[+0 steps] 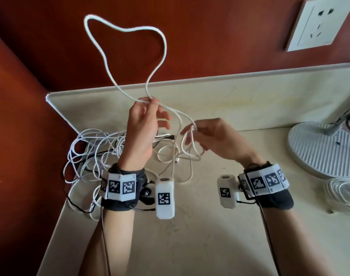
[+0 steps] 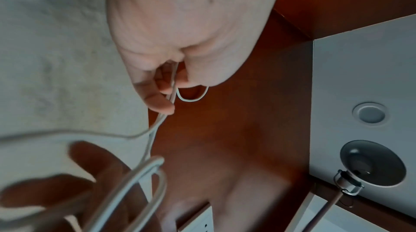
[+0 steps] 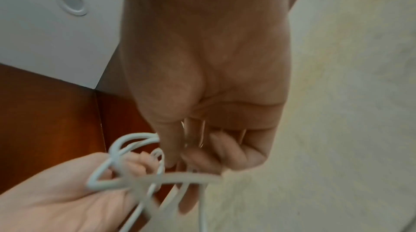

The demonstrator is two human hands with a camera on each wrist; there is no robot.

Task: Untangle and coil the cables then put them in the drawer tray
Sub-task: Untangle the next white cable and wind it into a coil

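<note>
Hands raised over the counter (image 1: 220, 96): left hand (image 1: 144, 124) and right hand (image 1: 216, 136) each pinch the white cable (image 1: 164, 46).

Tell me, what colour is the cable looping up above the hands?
White cable, clearest in the head view.

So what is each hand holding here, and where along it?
Both hold the same white cable. The left hand pinches the base of the raised loop. The right hand pinches a lower stretch beside a small tangle.
</note>
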